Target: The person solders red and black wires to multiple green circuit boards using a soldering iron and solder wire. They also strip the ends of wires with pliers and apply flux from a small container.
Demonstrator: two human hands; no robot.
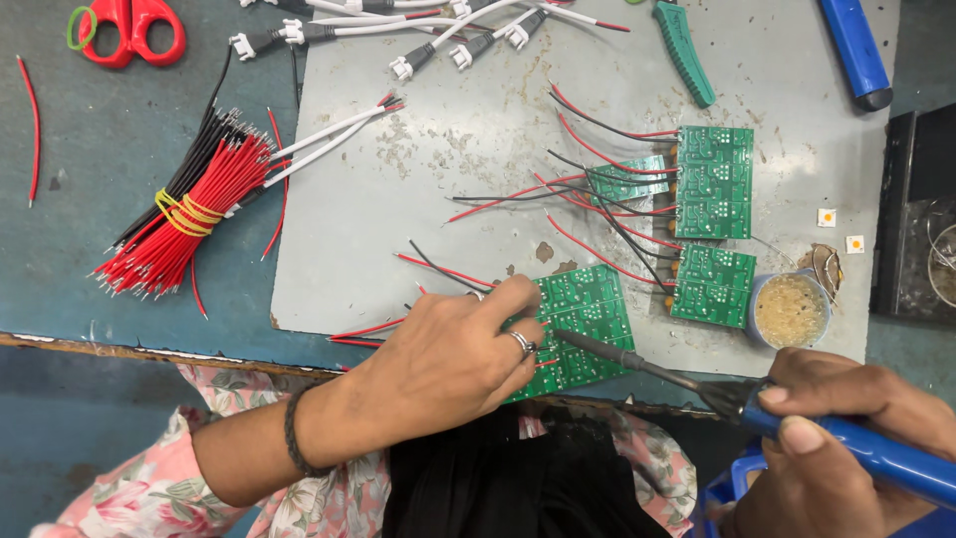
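While the head camera looks straight down, the left hand (453, 354) presses flat on a green circuit board (588, 319) at the near edge of a grey metal sheet (448, 169) that lies on the blue desk (90, 249). Its fingers (518, 294) curl down over the board's left side, pinning it and the red and black wires that run out from under the palm. The right hand (856, 428), just right of that board and off the sheet's near edge, is wrapped tight around the blue handle of a soldering iron (697, 384), whose dark tip reaches left onto the board, right beside the left hand's ringed finger.

Just right of the board, a small round tin of yellowish paste (790, 309) sits at the sheet's corner. Beyond the board, towards the far right, more green boards (712, 214) lie together with red and black leads spreading left from them. Well to the left of the board, off the sheet, a bundle of red and black wires (189, 214) is tied with yellow bands. Far beyond it, red-handled scissors (129, 28) lie at the desk's far-left edge, and white-plugged cables (418, 35) cross the sheet's far side. A blue tool handle (854, 50) rests at the far right.
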